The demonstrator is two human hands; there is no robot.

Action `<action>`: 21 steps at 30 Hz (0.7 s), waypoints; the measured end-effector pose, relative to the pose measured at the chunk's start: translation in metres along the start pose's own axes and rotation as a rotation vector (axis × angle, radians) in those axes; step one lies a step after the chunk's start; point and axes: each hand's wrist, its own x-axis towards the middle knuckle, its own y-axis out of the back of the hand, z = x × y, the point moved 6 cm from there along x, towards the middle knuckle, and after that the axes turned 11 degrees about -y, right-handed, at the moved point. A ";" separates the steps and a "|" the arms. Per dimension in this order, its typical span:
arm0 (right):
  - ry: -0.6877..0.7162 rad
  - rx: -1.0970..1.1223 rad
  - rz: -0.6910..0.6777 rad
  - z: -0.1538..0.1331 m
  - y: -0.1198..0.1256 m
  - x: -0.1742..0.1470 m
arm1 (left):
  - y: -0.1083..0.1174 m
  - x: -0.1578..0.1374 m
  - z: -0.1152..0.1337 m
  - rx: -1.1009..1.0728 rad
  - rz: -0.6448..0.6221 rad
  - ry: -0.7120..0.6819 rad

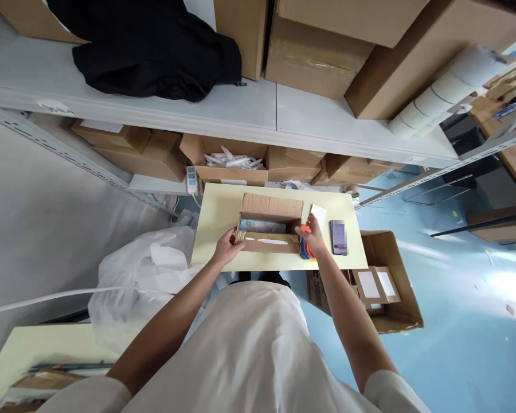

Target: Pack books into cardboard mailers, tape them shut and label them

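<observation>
An open cardboard box (272,245) sits on the pale yellow table, its back flap raised. Inside lies a flat item with a bluish print (262,226), partly hidden by the box walls. My left hand (229,248) grips the box's left end, thumb in front and fingers behind. At the box's right end is my right hand (312,235), thumb and fingers apart, above an orange and blue tape dispenser (304,250) that it partly covers. Whether the right fingers touch the dispenser or the box cannot be made out. A white card (319,214) lies just behind that hand.
A phone (339,237) lies on the table (215,201) at the right. Behind stands a shelf (258,112) with cartons, a black cloth (155,57) and white rolls (447,92). A large carton (406,292) with smaller boxes stands right; a clear plastic bag (133,275) bulges left.
</observation>
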 end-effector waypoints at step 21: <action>0.519 -0.799 -0.188 -0.007 -0.052 -0.048 | -0.026 -0.002 0.085 0.847 -0.379 -0.578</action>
